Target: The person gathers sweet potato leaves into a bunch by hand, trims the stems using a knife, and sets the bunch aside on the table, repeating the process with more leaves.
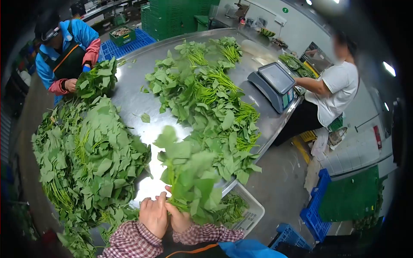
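A bunch of leafy greens with broad leaves stands up in front of me, its stems gathered at my hands. My left hand is closed at the lower stems. Beside and touching it, my right hand is wrapped around the same stems, partly hidden under the leaves. To my left lies a large heap of loose greens. Ahead, several bunches are laid in a row across the metal table, stems mostly pointing right.
A white basket with greens stands at the table's near right edge. A weighing scale sits at the right, by a person in a white shirt. Across on the left, a co-worker in blue holds greens. Blue crates stand on the floor.
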A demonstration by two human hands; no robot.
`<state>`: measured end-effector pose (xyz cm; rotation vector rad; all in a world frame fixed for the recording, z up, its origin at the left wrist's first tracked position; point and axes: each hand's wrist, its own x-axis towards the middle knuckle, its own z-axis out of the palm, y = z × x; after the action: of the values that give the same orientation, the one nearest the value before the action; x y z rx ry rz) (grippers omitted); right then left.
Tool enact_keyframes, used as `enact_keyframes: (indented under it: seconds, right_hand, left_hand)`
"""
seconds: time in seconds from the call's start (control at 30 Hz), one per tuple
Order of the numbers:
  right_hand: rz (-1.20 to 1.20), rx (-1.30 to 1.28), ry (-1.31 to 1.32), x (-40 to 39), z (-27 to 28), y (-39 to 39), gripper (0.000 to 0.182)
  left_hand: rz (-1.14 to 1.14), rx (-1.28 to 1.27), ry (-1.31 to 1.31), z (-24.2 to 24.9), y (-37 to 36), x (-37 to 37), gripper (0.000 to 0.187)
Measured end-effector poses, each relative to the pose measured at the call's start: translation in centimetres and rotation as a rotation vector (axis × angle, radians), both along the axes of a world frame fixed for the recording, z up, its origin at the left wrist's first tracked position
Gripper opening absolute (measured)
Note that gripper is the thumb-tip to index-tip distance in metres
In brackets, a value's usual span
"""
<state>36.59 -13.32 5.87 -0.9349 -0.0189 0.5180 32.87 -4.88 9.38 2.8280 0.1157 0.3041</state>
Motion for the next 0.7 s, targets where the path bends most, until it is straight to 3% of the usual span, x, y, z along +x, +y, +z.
enact_keyframes:
  seconds: [0.13, 0.17, 0.27, 0.3, 0.4, 0.43, 0.53, 0.57, 0.67, 0.7]
  right_hand:
    - [-0.100, 0.130, 0.153, 3.7, 0.3, -0.2, 0.043]
    - [-0.133, 0.222, 0.275, 4.5, 1.0, -0.4, 0.032]
    - [-0.127, 0.260, 0.349, 7.2, 1.5, -0.2, 0.028]
    - [-0.164, 0.207, 0.246, 7.9, 1.2, 0.0, 0.024]
    - [-0.109, 0.079, 0.026, 10.6, 0.2, -0.2, 0.044]
    - [-0.174, 0.061, -0.034, 11.7, 0.7, 0.1, 0.035]
    - [0.139, -0.179, 0.032, 17.6, 3.4, -1.3, 0.022]
    - [0.035, -0.186, -0.389, 18.9, -0.7, -0.3, 0.013]
    - [0.246, -0.476, -1.499, 28.5, 4.9, -0.8, 0.037]
    - [0.287, -0.568, -1.562, 30.6, 6.2, -0.9, 0.041]
  left_hand:
    - [0.008, 0.150, 0.125, 3.5, -1.1, 4.2, 0.040]
    - [0.010, 0.171, 0.135, 4.1, -1.3, 5.3, 0.040]
    - [0.019, 0.211, 0.136, 4.7, -1.5, 7.6, 0.042]
    - [0.021, 0.198, 0.133, 4.9, -1.4, 8.3, 0.042]
    - [0.052, 0.204, 0.094, 5.0, -0.6, 9.7, 0.054]
    - [0.082, 0.198, 0.012, 4.3, -0.3, 10.1, 0.058]
    - [0.213, 0.377, -0.056, 4.9, 1.1, 10.4, 0.071]
    - [0.268, 0.298, -0.032, 4.8, 1.8, 10.0, 0.072]
    - [0.333, 0.120, 0.131, 2.6, 2.4, 8.3, 0.061]
    - [0.295, 0.062, 0.222, 1.6, 2.2, 7.6, 0.059]
